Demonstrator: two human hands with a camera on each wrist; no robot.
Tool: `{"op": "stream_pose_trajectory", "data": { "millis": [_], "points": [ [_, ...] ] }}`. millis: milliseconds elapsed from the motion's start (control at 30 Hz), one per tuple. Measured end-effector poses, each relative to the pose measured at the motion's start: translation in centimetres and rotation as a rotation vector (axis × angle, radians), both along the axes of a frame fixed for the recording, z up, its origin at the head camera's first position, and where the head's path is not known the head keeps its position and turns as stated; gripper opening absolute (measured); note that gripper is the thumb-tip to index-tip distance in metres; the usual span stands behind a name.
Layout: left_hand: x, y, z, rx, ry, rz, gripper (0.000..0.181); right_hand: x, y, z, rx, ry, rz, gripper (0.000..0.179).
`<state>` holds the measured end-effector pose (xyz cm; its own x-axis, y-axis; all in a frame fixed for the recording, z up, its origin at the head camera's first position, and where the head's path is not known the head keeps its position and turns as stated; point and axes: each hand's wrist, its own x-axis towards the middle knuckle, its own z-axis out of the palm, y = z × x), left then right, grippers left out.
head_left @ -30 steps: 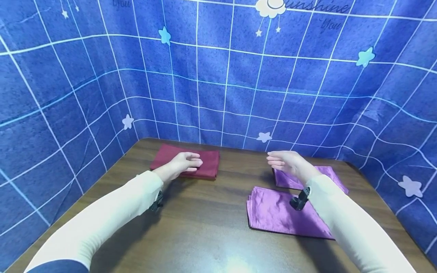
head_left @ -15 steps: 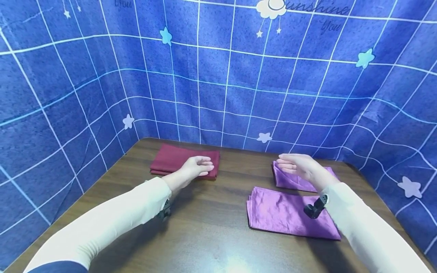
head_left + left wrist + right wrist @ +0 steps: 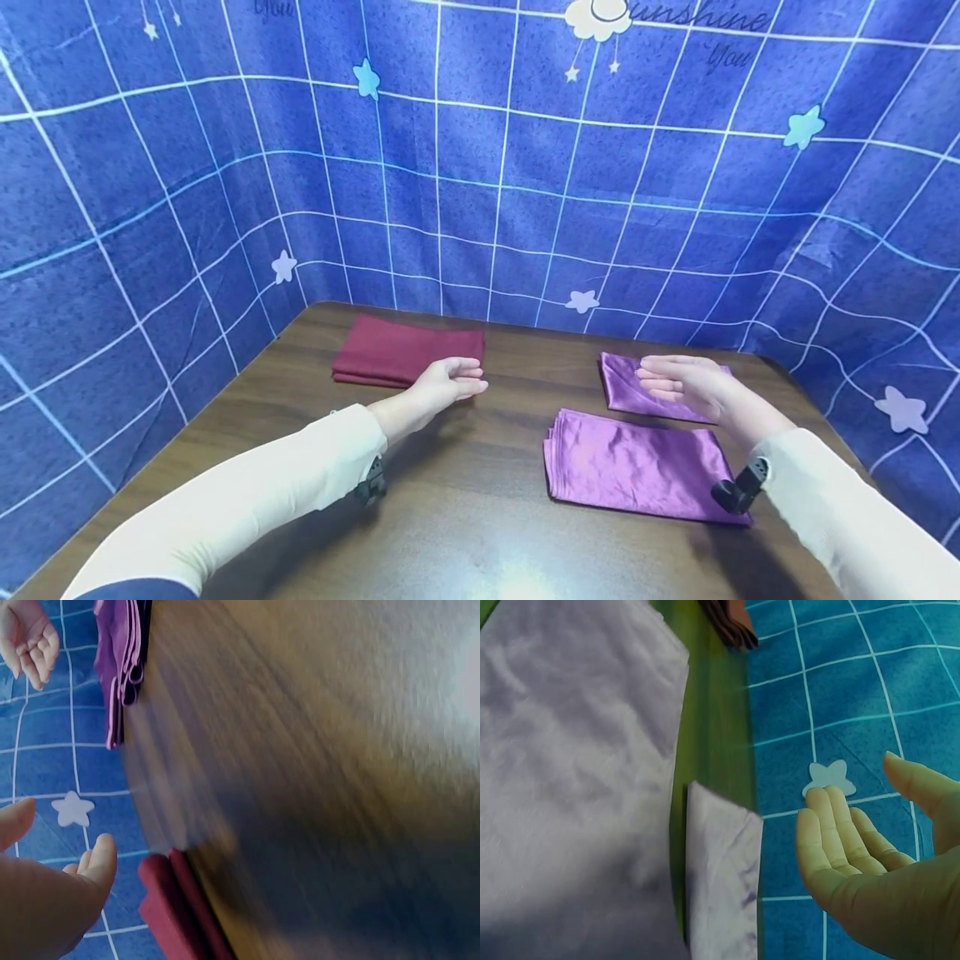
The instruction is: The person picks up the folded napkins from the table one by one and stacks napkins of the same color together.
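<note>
A folded dark red cloth [image 3: 397, 350] lies at the back left of the table. My left hand [image 3: 435, 392] hovers over its front right corner, fingers extended and holding nothing. Two folded shiny purple cloths lie on the right: a larger purple cloth [image 3: 630, 467] in front and a smaller purple cloth [image 3: 622, 383] behind it. Above the smaller one is my right hand [image 3: 693, 385], palm turned inward, its fingers straight and empty. In the right wrist view, the right hand [image 3: 877, 877] shows apart from both purple cloths.
The brown wooden table [image 3: 450, 500] has a bright glare spot near its front edge. A blue curtain [image 3: 495, 167] with white grid lines and stars stands behind the table and along both sides. Small black cameras are strapped to both wrists.
My left hand has moved right and toward the front, from over the red cloth to its corner. The right hand has shifted right and slightly toward the front. The cloths stay in place.
</note>
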<state>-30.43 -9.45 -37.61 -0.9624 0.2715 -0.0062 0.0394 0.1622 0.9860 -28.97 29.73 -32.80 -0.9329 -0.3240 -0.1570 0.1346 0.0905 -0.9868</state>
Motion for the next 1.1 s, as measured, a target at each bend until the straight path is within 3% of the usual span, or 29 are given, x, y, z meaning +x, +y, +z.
{"op": "stream_pose_trajectory", "data": {
  "millis": [233,467,767,933,1100],
  "points": [
    [0.4,0.6,-0.2,-0.031,0.029,0.041,0.051,1.0,1.8,-0.3,-0.045,-0.031,0.005,0.01],
    [0.8,1.8,-0.6,-0.002,0.033,0.013,0.051,2.2,3.3,-0.7,-0.026,-0.002,0.021,0.016],
    [1.2,3.1,-1.1,0.01,0.022,0.023,0.053,3.1,5.3,-2.0,-0.227,-0.009,0.093,0.028],
    [1.6,3.8,-1.1,0.028,0.009,0.027,0.056,3.8,6.1,-2.5,-0.21,0.015,0.11,0.032],
    [1.9,4.6,-1.4,0.107,-0.024,0.028,0.057,4.4,6.7,-2.7,-0.192,0.04,0.087,0.036]
  ]
}}
